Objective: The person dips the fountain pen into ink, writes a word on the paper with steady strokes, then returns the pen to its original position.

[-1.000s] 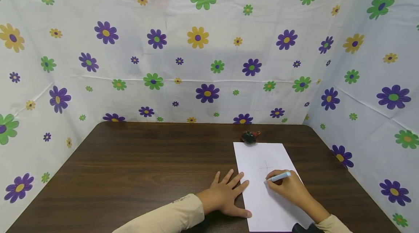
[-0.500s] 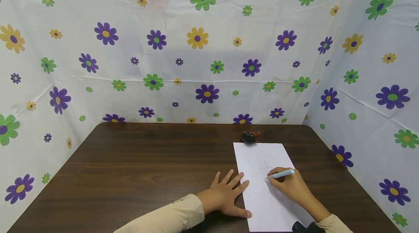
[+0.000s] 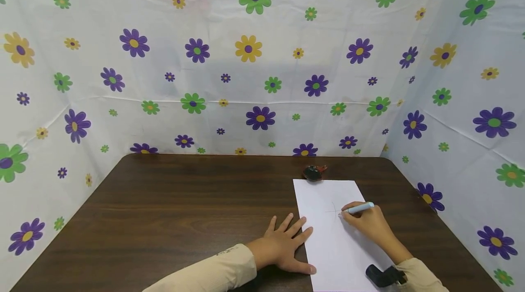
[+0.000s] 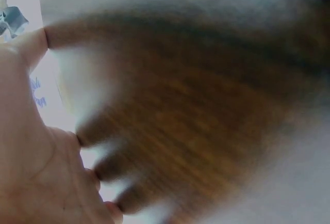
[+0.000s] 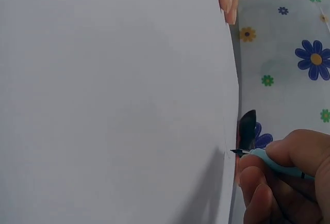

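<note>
A sheet of white paper (image 3: 328,255) lies on the dark wooden table, with thin crossing lines (image 3: 334,211) drawn on its upper half. One line runs sideways and the other is slightly curved. My right hand (image 3: 368,224) pinches a light blue pen (image 3: 360,207) between thumb and fingers, its tip at the right of those lines. In the right wrist view the pen's dark point (image 5: 236,152) is at the paper; whether it touches cannot be told. My left hand (image 3: 283,245) rests flat with fingers spread, thumb and fingertips on the paper's left edge.
A small glossy dark object with a reddish-brown part (image 3: 314,172) sits just behind the paper's top edge. The wooden table (image 3: 184,201) extends left of the paper. A flower-printed white cloth (image 3: 221,64) hangs behind and along the sides.
My right hand has moved the pen up the page and slightly right, from below the crossing lines to beside them. The left hand has stayed in place.
</note>
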Demonstrator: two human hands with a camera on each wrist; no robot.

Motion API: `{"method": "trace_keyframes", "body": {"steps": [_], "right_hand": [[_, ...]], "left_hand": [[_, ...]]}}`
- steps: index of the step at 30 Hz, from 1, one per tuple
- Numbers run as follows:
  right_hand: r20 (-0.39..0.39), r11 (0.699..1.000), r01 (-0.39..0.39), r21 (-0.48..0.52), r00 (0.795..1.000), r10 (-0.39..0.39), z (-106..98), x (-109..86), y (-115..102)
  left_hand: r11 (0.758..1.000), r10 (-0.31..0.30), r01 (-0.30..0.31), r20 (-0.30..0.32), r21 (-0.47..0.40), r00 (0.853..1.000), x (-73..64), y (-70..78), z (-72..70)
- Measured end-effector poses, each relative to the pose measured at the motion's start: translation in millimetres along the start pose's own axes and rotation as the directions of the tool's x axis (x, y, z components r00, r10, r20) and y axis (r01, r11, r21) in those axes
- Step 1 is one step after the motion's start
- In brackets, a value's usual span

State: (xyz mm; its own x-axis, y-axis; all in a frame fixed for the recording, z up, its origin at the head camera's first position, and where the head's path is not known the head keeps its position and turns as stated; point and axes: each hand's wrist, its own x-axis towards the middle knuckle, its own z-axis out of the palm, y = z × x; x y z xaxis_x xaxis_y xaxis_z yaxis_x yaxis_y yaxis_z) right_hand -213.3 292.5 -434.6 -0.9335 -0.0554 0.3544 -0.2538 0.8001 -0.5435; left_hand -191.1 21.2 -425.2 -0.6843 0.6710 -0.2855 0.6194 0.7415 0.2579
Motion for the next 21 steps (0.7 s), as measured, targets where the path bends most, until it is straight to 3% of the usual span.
{"method": "trace_keyframes", "body": {"steps": [12,21], "right_hand": [[0.052,1.0,0.01,-0.029,0.999,-0.009,1.3,8.3,2.4],[0.091,0.997,-0.052,-0.051,0.994,0.057,-1.3,9.6,-1.1]], "left_hand": [[1.0,-0.01,0.011,-0.009,0.019,1.0,0.2,1.1,-0.8],[0.999,-0.021,0.021,-0.006,0.039,1.0,-0.8,2.7,-2.5]]}}
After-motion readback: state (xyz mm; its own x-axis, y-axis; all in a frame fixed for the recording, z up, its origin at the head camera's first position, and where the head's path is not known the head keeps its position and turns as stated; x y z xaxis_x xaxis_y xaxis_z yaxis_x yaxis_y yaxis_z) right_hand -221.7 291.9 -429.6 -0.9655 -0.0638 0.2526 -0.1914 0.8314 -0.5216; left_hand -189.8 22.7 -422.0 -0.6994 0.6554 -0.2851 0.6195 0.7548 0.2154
